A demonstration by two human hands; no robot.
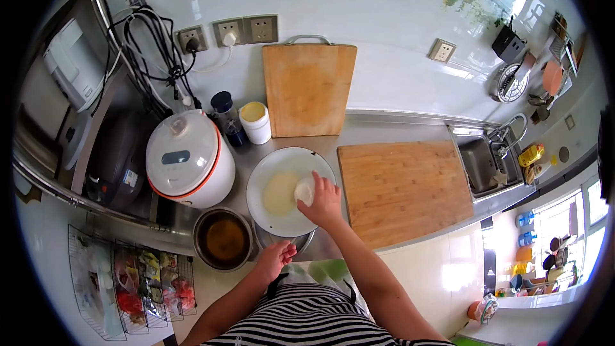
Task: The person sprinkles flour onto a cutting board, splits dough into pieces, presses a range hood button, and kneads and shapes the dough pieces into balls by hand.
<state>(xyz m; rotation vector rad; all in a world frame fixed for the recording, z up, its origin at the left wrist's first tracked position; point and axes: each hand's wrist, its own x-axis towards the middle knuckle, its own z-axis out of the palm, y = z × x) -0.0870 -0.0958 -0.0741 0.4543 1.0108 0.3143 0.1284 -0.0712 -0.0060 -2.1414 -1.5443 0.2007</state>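
A white enamel basin (259, 173) with a chipped dark rim stands on the steel counter, pale yellow contents (279, 193) lying in its bottom. Over the right half of the basin, my right hand (325, 204) is closed on a small round white cup-like thing (305, 191); its exact kind is hard to make out. My left hand (277, 259) is below the basin's near edge, fingers loosely bent and apart, holding nothing. Partly under the basin sits a metal bowl (304, 243), mostly hidden. To the left is a dark pot (225, 238) with brownish liquid.
A white rice cooker (192, 160), a dark-capped bottle (229, 118) and a white tub (256, 123) stand at left. One cutting board (311, 90) leans on the wall; another cutting board (403, 186) lies right, before the sink (479, 163). A wire rack (131, 282) hangs lower left.
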